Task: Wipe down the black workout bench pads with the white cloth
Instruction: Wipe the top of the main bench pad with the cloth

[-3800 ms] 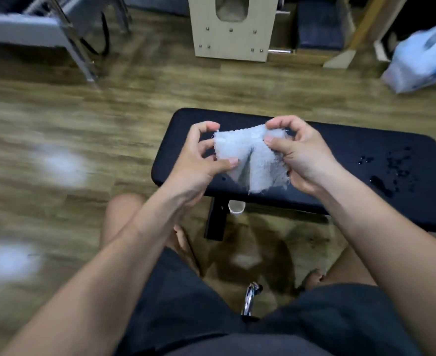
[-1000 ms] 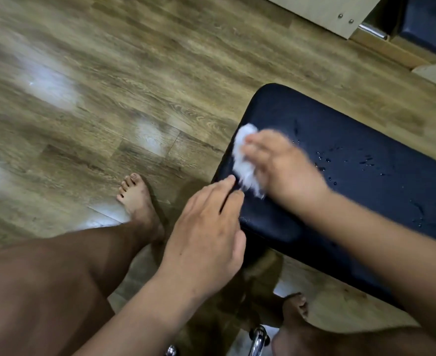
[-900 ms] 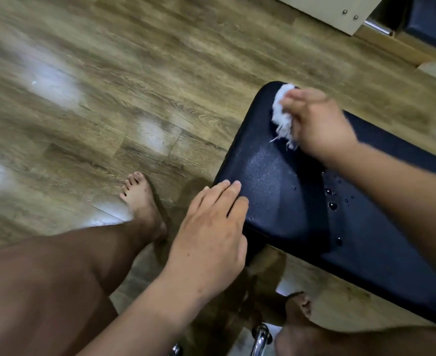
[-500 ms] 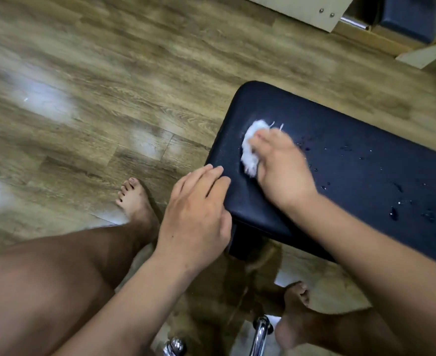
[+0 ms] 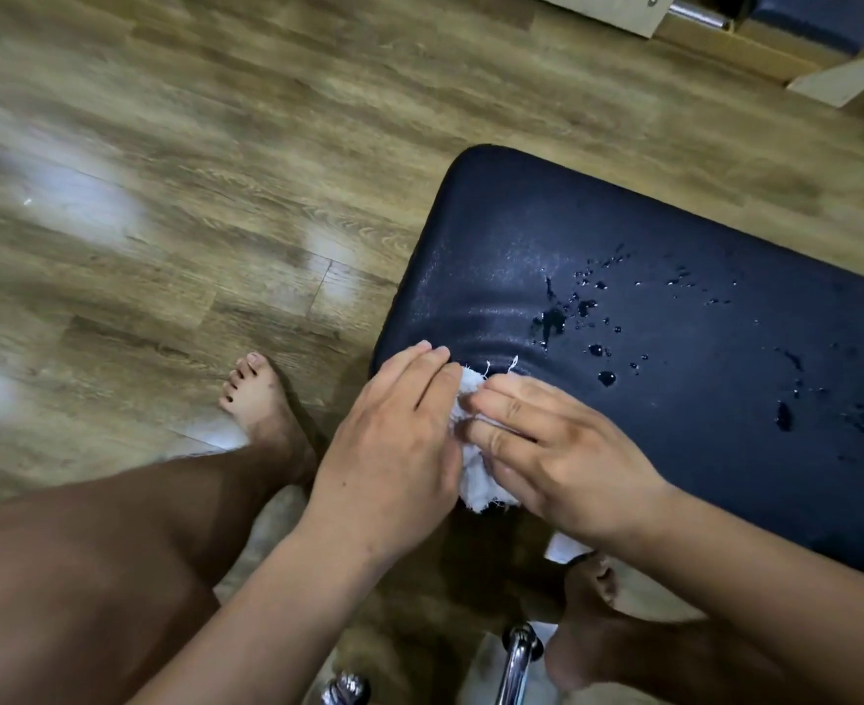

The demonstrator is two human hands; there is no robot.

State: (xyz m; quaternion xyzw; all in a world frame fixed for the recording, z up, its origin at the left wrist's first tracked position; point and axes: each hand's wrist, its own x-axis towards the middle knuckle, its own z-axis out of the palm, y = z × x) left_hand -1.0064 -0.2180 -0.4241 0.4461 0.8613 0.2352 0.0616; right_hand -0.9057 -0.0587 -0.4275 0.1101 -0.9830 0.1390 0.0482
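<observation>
The black bench pad fills the right half of the view, with water droplets scattered across its middle. At the pad's near left corner, the white cloth lies bunched under my right hand, whose straight fingers press it flat onto the pad edge. My left hand rests flat on the same corner, fingers straight, its side touching the cloth. Most of the cloth is hidden between the two hands.
Wood-look floor spreads to the left and behind the bench. My bare feet stand on it beside the bench leg. A chrome frame tube shows at the bottom. A beige cabinet and a dark padded box sit at top right.
My right hand has drawn the cloth from the middle of the pad's left end back to the near corner. There it now meets my left hand, which stayed on that corner.
</observation>
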